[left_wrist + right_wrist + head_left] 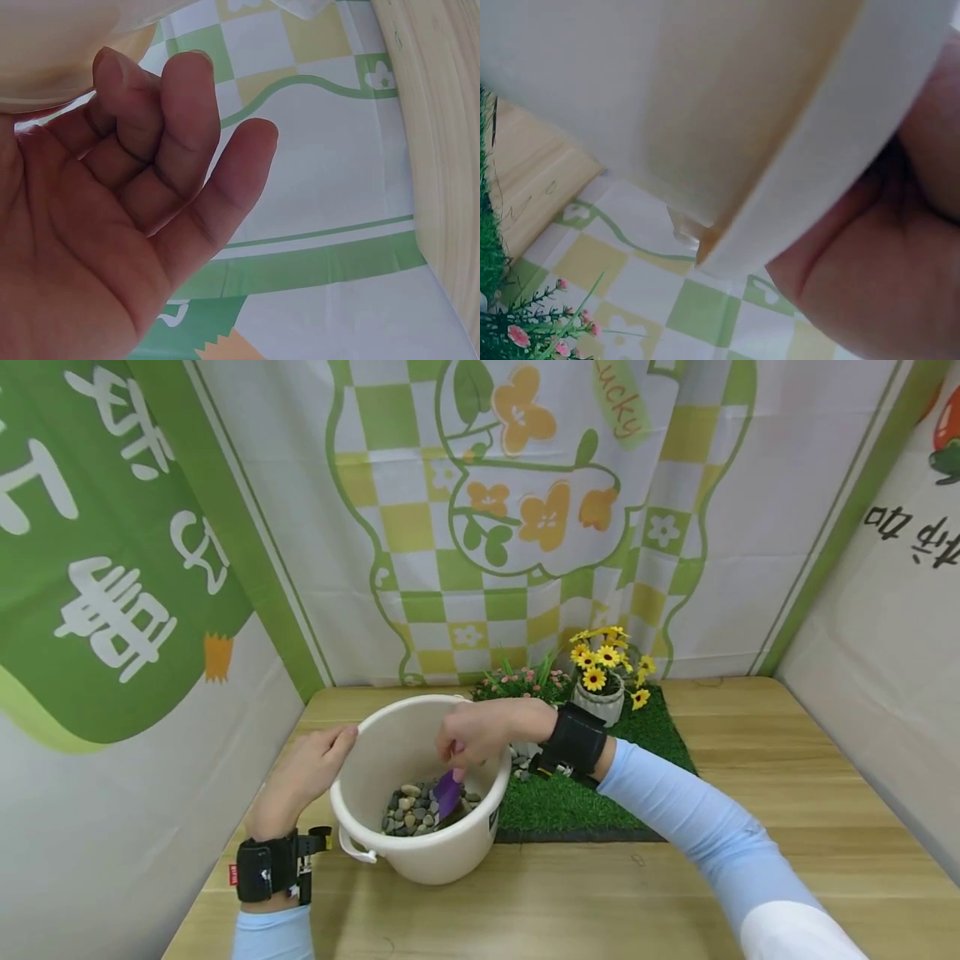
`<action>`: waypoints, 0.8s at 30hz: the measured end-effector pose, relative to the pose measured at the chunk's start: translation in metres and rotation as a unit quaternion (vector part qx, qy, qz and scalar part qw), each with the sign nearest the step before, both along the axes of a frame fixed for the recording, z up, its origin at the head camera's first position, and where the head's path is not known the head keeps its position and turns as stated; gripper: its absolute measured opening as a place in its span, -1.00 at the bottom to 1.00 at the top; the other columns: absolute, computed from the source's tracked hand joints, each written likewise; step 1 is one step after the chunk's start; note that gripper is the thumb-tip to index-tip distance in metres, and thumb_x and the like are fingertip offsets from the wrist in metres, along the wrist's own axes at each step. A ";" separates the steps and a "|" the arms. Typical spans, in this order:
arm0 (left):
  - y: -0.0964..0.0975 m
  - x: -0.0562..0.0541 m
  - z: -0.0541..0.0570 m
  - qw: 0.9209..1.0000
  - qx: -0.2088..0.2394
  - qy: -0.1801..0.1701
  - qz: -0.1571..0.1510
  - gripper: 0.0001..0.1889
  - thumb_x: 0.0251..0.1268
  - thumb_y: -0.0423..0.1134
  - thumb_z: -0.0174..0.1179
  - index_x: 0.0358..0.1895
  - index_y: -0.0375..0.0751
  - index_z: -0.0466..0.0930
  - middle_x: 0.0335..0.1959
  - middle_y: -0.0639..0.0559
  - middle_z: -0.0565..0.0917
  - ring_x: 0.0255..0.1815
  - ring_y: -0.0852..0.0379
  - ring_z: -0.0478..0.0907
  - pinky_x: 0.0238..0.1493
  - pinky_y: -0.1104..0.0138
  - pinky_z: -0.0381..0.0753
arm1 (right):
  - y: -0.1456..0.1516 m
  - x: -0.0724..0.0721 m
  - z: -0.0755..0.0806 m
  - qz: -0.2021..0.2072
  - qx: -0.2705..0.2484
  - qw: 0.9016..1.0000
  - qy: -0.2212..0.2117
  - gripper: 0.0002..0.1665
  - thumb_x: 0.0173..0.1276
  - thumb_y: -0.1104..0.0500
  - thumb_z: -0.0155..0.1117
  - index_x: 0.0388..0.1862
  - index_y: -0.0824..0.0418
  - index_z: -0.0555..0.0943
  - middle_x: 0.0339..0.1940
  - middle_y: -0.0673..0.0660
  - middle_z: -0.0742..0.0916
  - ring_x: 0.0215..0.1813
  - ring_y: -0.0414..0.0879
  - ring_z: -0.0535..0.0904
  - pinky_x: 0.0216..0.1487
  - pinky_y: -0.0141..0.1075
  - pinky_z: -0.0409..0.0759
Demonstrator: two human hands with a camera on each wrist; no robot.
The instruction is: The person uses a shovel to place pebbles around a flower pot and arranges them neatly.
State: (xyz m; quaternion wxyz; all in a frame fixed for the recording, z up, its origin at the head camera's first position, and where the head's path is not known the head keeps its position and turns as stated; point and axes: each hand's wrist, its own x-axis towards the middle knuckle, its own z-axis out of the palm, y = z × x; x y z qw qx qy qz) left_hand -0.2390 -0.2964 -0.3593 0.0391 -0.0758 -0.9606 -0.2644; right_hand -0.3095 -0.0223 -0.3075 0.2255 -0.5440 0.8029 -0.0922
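A cream plastic bucket (420, 860) stands on the table with grey and tan pebbles (408, 810) at its bottom. My left hand (307, 768) holds the bucket's left rim; in the left wrist view three fingers (191, 112) curl loosely below the bucket wall (52, 45). Reaching over the right rim, my right hand (480, 731) grips the handle of a small purple shovel (447, 795), whose blade is tilted down among the pebbles. In the right wrist view the bucket's outer wall (667, 97) hides the shovel and the fingers; only part of the hand (870, 277) shows.
Right of the bucket lies an artificial grass mat (585, 810) on the wooden table (750, 777). On it stand a pot of yellow flowers (600, 702), pink-flowered greenery (517, 681) and pale stones (522, 760). Printed cloth walls (300, 527) surround the back and sides.
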 end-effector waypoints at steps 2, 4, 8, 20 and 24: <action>0.000 0.000 0.001 1.000 0.000 0.003 0.003 -0.38 0.60 0.15 -0.36 0.19 -0.22 0.56 -0.06 -0.18 0.74 -0.07 -0.08 0.69 -0.02 -0.04 0.61 | -0.001 0.000 0.000 -0.002 0.012 1.000 0.018 -0.82 0.41 0.26 0.20 -0.16 0.20 0.75 -0.27 0.00 0.82 -0.47 -0.31 0.58 -0.42 -0.51 0.44; 0.000 0.000 0.002 1.000 -0.002 0.006 0.005 -0.39 0.61 0.14 -0.36 0.17 -0.21 0.57 -0.06 -0.18 0.74 -0.06 -0.08 0.69 -0.02 -0.04 0.60 | -0.002 0.002 0.001 -0.003 0.026 0.999 0.040 -0.84 0.38 0.22 0.25 -0.19 0.20 0.75 -0.32 -0.01 0.80 -0.53 -0.30 0.49 -0.42 -0.51 0.42; 0.001 -0.001 0.003 1.000 -0.004 0.004 0.003 -0.40 0.61 0.12 -0.37 0.18 -0.22 0.56 -0.04 -0.19 0.73 -0.03 -0.12 0.68 0.02 -0.07 0.59 | -0.004 0.010 0.001 0.001 0.058 0.994 0.089 -0.84 0.38 0.12 0.31 -0.29 0.16 0.75 -0.43 -0.02 0.70 -0.49 -0.28 0.42 -0.39 -0.48 0.34; 0.000 0.002 0.003 1.000 -0.012 0.010 -0.004 -0.41 0.62 0.10 -0.37 0.14 -0.24 0.57 -0.08 -0.19 0.73 -0.12 -0.06 0.69 -0.08 -0.01 0.61 | -0.012 0.017 0.005 0.017 0.146 0.978 0.146 -0.54 0.37 0.02 0.32 -0.73 -0.03 0.44 -0.74 -0.12 0.38 -0.64 -0.27 0.18 -0.53 -0.44 0.14; 0.003 0.002 0.002 1.000 -0.009 0.010 -0.006 -0.40 0.62 0.11 -0.37 0.16 -0.24 0.56 -0.05 -0.20 0.73 -0.06 -0.11 0.68 -0.03 -0.06 0.60 | -0.014 0.017 0.006 0.020 0.175 0.973 0.147 -0.47 0.38 0.00 0.29 -0.78 -0.05 0.34 -0.77 -0.10 0.32 -0.67 -0.25 0.11 -0.53 -0.39 0.08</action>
